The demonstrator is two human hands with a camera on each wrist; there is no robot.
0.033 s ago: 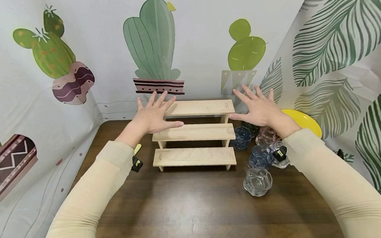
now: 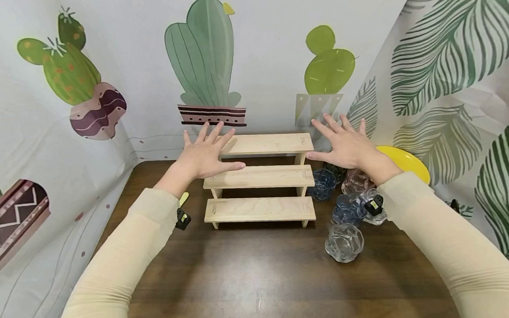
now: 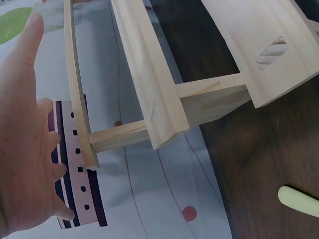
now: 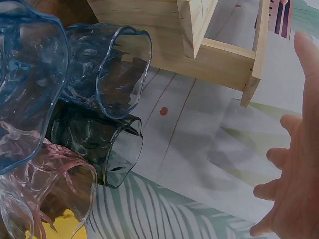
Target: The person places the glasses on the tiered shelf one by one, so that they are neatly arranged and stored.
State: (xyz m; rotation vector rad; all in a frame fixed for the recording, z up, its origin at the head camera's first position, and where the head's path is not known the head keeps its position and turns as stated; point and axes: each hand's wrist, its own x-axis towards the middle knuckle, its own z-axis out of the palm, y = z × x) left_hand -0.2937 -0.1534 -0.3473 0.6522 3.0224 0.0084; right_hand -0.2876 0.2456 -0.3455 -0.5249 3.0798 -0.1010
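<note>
Both hands hover with fingers spread, holding nothing. The left hand is over the left end of a three-step wooden rack; the right hand is by the rack's upper right end. Below and beside the right hand stand several glass cups: a blue glass, a pink glass, another blue glass and a clear glass nearest the front. The right wrist view also shows a dark grey-green glass. No cup stands on the rack's steps that show.
A yellow plate is partly hidden behind the right forearm. Near the left wrist lies a pale yellow-green handle-like thing on the brown table. Printed cloth hangs behind and at both sides.
</note>
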